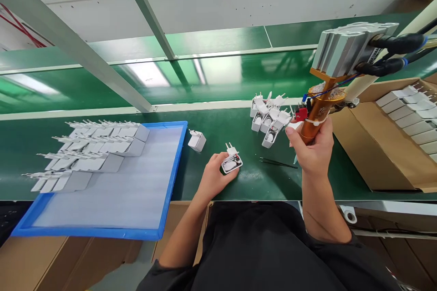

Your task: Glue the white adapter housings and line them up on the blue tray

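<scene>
Your left hand (pixel 218 173) is grasping an open white plug housing (pixel 232 164) over the tabletop (pixel 252 186), between the blue tray (pixel 173 182) and the black tweezers (pixel 278 163); your right hand (pixel 318 150) is gripping an orange tool (pixel 311 128). Rows of housings (pixel 102 145) are filling part of the tray, probably counting as done. The held one is looking unfinished, and a loose cluster of open housings (pixel 269 120) is lying near the tool, apparently left to handle.

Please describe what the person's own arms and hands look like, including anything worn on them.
The left hand and right hand are ungloved, and no watch or bracelet shows at either wrist. The forearms are uncovered below a plain black left sleeve and a black right sleeve.
</scene>
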Tool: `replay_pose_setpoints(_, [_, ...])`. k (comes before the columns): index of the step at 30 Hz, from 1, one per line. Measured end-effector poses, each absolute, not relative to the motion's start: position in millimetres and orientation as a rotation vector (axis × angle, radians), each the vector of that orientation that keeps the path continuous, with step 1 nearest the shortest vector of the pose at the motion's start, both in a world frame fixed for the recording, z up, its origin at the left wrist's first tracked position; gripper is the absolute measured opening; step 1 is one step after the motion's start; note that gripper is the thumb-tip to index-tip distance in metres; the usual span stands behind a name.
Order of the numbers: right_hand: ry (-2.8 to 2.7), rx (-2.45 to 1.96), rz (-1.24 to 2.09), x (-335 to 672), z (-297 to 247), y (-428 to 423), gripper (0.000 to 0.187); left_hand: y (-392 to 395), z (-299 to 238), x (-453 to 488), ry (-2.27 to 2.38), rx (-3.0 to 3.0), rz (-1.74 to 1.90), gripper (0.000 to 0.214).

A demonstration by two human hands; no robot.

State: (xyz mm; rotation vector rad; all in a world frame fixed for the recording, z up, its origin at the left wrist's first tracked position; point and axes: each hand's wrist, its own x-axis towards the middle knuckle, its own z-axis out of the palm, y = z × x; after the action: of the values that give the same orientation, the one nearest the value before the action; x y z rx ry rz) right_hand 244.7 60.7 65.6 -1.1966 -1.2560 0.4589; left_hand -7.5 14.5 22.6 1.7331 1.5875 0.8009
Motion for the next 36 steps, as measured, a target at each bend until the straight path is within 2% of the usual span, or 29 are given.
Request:
replay_pose_setpoints(6, [-1.231, -1.172, 0.489, 247.0, 62.7, 59.4, 0.037, 33.4, 20.5, -20.9, 1.618, 1.777, 0.671, 0.040])
replay_pose_setpoints(13, [-1.215, -1.183, 0.496, 249.6, 57.9, 60.1, 0.035, 46.2, 17.4, -5.9, 1.551, 1.648, 0.764, 0.022])
replay_pose_setpoints(18, [-1.195, -1.194, 0.533, 251.9, 55.7, 58.1, 0.035, 43.0, 4.8, -14.7, 1.466, 2.061, 0.847, 0.043])
replay_pose_setpoints(23, [-1.191, -1.213, 0.561, 253.0, 56.4, 56.6, 0.034, 34.3, 8.9, -29.5, 1.350, 2.391, 0.753, 0.054])
replay_pose_setpoints(31, [-1.172, -1.198, 0.573, 252.4, 54.2, 57.7, 0.034, 34.9, 2.5, -39.5, 1.327, 2.450, 0.805, 0.023])
replay_pose_setpoints(36, [-1.165, -1.185, 0.585, 251.9, 52.4, 58.6, 0.034, 36.3, 4.2, -40.0, 1.368, 2.517, 0.690, 0.026])
